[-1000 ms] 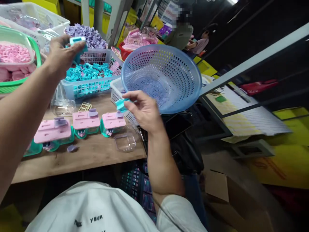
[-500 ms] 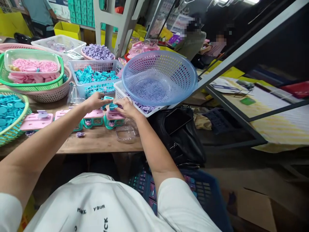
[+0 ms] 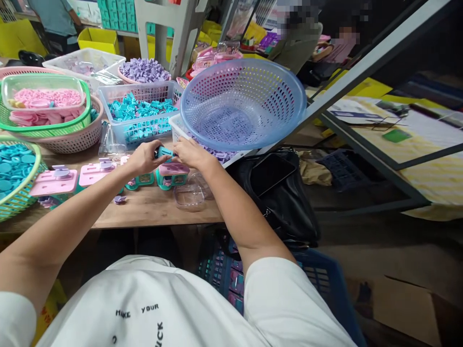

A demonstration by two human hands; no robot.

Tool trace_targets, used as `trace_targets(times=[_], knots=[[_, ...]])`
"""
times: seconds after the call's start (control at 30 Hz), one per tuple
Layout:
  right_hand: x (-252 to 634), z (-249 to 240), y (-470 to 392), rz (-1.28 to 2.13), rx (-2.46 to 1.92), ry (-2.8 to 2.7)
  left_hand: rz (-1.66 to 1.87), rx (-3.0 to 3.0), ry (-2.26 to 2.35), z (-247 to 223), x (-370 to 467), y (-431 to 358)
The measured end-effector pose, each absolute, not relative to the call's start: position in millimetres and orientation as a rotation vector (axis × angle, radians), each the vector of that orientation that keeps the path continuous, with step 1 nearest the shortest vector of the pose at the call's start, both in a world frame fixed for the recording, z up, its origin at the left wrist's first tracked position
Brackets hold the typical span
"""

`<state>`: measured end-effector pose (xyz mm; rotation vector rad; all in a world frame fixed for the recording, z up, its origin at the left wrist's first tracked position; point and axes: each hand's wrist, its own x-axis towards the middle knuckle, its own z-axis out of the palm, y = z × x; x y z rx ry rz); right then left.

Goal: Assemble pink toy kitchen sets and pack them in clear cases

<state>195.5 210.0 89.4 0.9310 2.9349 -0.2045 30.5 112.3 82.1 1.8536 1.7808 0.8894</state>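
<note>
Teal plastic forms the small piece (image 3: 164, 152) gripped by both hands: the left hand (image 3: 145, 157) at its nine o'clock, the right hand (image 3: 188, 152) pinching at three. A pink-topped box (image 3: 172, 176) stands at six o'clock; whether they touch, I can't tell. Uneven finger pressure could make the piece slip and drop onto the table (image 3: 144, 216). At five o'clock, the clear tray (image 3: 188, 196) risks a knock if the right forearm swings inward.

1. From where I stood, a wooden workbench (image 3: 144, 212) ran across the foreground, a pale metal upright (image 3: 166, 13) behind it.
2. A grey frame (image 3: 361, 67) slanted over the right side.
3. Past it stood a table (image 3: 439, 176), white and yellow on top.
4. The floor (image 3: 350, 243) lay dim.
</note>
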Motion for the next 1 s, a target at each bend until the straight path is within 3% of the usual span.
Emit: trace_targets(times=[0.2,0.57,0.77,0.87,1.0], knots=[[190,95,206,-0.055,0.946,2.892,0.988,1.651,1.893,73,35,123],[191,80,205,-0.055,0.881,2.976,0.634,1.767,2.176,76,50,131],[192,83,193,-0.009,0.999,2.917,0.635,1.783,2.229,69,51,124],[201,91,186,-0.163,1.008,3.012,0.801,1.828,2.137,67,49,111],[205,93,176,-0.844,0.886,3.351,1.080,1.763,2.015,68,37,91]])
